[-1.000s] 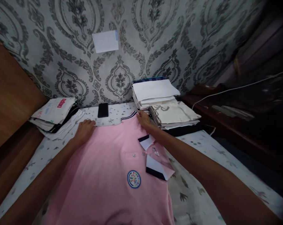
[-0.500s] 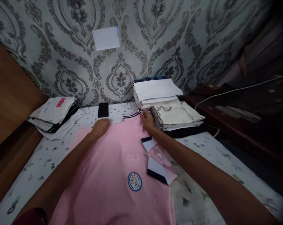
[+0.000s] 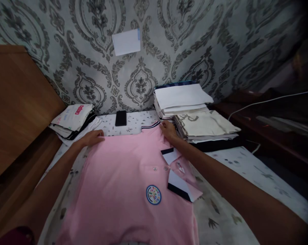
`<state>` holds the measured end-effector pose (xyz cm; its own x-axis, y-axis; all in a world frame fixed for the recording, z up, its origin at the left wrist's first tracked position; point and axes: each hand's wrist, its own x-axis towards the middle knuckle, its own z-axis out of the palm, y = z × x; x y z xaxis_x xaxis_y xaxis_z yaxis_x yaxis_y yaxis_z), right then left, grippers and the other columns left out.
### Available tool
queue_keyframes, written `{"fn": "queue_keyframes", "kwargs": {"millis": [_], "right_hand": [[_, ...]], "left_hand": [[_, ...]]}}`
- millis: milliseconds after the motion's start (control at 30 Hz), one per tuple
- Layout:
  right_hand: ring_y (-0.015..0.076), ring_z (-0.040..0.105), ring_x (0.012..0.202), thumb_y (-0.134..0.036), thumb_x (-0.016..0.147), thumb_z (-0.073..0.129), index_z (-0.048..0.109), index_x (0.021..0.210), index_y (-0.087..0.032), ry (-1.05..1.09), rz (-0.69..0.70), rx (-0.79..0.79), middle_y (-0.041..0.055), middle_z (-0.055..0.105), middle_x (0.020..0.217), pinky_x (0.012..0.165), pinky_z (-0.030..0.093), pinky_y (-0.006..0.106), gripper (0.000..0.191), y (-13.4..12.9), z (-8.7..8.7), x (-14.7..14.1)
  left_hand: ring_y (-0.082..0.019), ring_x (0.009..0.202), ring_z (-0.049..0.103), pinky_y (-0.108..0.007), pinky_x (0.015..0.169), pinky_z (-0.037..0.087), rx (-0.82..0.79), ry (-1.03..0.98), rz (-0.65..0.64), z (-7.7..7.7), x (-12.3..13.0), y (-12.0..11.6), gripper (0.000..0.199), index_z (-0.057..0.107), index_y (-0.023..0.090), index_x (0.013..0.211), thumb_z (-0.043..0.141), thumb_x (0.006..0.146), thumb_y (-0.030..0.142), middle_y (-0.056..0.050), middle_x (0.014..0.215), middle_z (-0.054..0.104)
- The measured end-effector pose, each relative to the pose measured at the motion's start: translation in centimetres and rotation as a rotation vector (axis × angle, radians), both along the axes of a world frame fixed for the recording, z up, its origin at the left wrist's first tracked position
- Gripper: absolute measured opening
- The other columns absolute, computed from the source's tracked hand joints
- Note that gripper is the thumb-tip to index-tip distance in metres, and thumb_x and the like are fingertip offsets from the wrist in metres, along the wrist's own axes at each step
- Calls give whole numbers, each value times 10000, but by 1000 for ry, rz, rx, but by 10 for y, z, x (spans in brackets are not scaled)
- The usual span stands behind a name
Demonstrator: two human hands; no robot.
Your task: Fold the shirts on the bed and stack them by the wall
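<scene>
A pink polo shirt [image 3: 118,163] lies spread on the patterned sheet, its collar [image 3: 178,185] to the right, with a navy edge. Snap buttons and a round blue-rimmed badge [image 3: 153,194] show on its front. At the shirt's far left corner, my left hand [image 3: 94,137] is closed on the fabric, the fingertips curled at the hem. My right hand [image 3: 168,130] pinches the end of the striped sleeve cuff [image 3: 151,126] at the far side. Both forearms reach across the shirt's sides.
A black phone [image 3: 121,118] lies on the sheet near the patterned wall. Folded clothes form a pile [image 3: 73,117] at left and taller stacks [image 3: 183,97] at right. A wooden panel [image 3: 18,102] borders the left side; a white cable [image 3: 271,100] runs at right.
My left hand has moved left along the shirt's far edge to its corner, and the fabric there lies flatter. My right hand stays at the sleeve cuff. The view has shifted slightly left.
</scene>
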<state>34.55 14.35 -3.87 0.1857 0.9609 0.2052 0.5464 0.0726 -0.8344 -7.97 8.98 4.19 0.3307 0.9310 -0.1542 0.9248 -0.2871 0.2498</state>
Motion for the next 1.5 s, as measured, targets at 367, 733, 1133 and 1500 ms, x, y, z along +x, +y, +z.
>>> {"fn": "queue_keyframes", "kwargs": {"millis": [367,733,1133,1500], "right_hand": [[113,381,518,-292,657,583,481,597,-214,226,48,-131,-72,394,502,506,307,243,142,-5,21,-3],[127,513,656,-366,716,620,543,768,-214,365,255,-11,-40,538,678,642,444,254,178,-80,77,3],[213,658,997,-235,858,515,697,1008,-193,-99,407,2,84,714,1072,880,494,343,240,-180,63,55],[232,644,775,-400,794,673,671,628,-209,-504,55,-339,75,698,764,636,424,292,254,-114,63,23]], "left_hand": [[-201,729,567,-292,660,393,92,-45,115,-12,-23,-9,344,555,214,768,390,767,516,-24,730,618],[-204,734,581,-294,680,453,193,-110,149,21,-19,-66,354,568,240,847,412,799,554,4,793,663],[-289,977,648,-406,863,517,194,-118,87,-19,-46,-124,343,651,312,934,434,819,550,-29,992,725],[-299,1029,622,-408,906,489,271,27,98,-25,2,-98,378,616,195,1067,383,867,416,-116,1050,668]]}}
